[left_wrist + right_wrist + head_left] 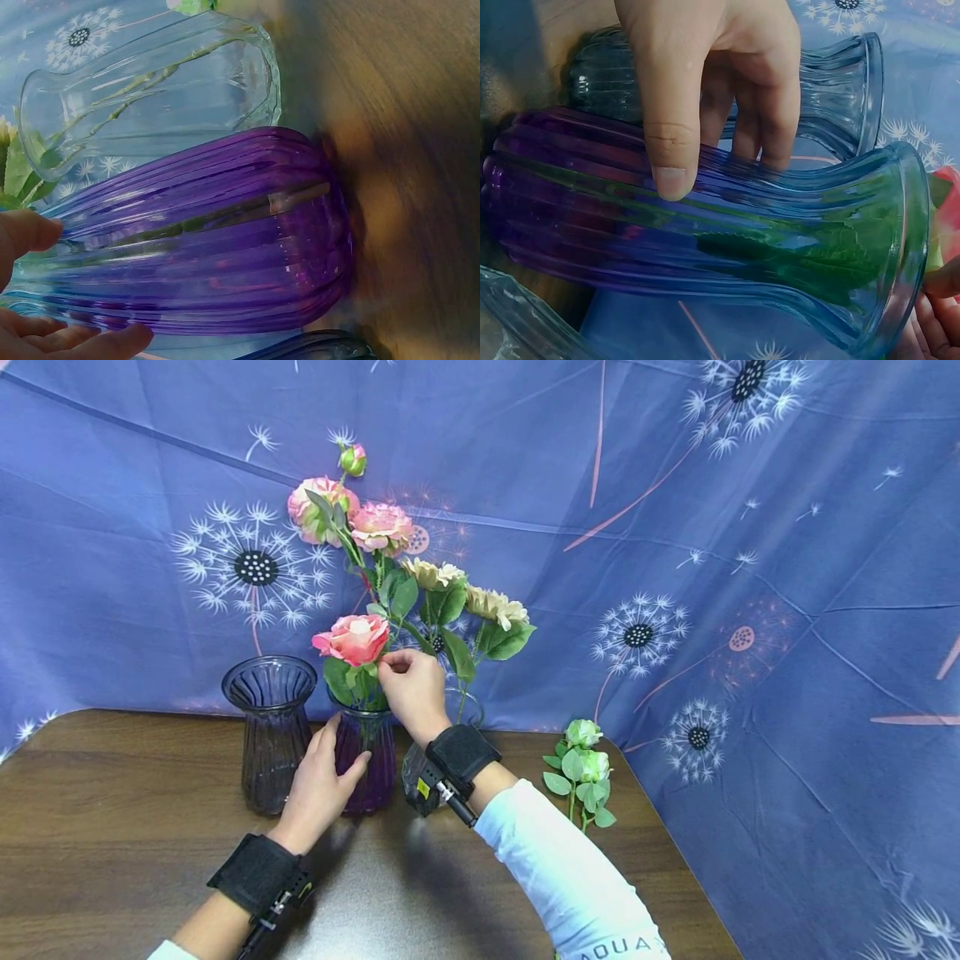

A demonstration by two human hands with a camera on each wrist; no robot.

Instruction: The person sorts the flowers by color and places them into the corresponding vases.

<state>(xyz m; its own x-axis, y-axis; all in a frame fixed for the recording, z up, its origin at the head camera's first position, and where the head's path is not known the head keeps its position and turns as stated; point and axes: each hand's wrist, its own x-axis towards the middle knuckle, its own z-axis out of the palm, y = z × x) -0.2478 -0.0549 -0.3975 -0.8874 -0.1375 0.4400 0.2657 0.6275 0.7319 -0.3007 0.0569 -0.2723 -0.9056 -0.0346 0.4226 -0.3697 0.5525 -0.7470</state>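
Note:
A purple ribbed glass vase [372,768] stands on the wooden table [112,860] and holds a pink rose [354,638]. My left hand [330,762] curls round the vase's left side, thumb in front; the right wrist view shows those fingers [705,97] on the vase [705,240]. My right hand [388,665] pinches the rose's stem just under the bloom, above the vase mouth. In the left wrist view the purple vase [225,232] fills the frame, with my left fingers [30,232] at its neck.
A dark ribbed vase [270,731] stands to the left of the purple one. Behind my right wrist a clear vase [471,706] holds several pink and cream flowers [382,527]. A white-green rose sprig [583,767] lies on the table. A blue dandelion cloth [750,610] hangs behind.

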